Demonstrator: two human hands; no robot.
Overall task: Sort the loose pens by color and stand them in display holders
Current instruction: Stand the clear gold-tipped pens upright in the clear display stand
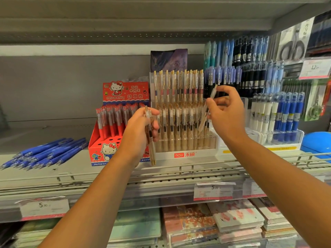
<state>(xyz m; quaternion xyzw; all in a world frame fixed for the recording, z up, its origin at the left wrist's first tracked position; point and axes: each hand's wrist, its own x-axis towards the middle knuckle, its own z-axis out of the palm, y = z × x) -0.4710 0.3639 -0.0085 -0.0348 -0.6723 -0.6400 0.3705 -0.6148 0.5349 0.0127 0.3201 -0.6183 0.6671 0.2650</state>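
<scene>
A clear tiered display holder (186, 154) with a red logo stands mid-shelf, full of upright clear pens with gold clips (179, 86). My left hand (141, 127) grips a small bunch of clear gold-tipped pens (151, 145), held upright in front of the holder's left edge. My right hand (227, 111) pinches one clear pen (207, 110) between thumb and fingers, tilted, its tip over the holder's front right rows. A pile of loose blue pens (44, 153) lies on the shelf at the left.
A red cartoon-cat box (100, 149) with red pens stands left of the clear holder. Blue, black and white pens fill holders (279, 119) on the right. A blue object (317, 142) sits far right. Price tags line the shelf rail (179, 176); notebooks lie below.
</scene>
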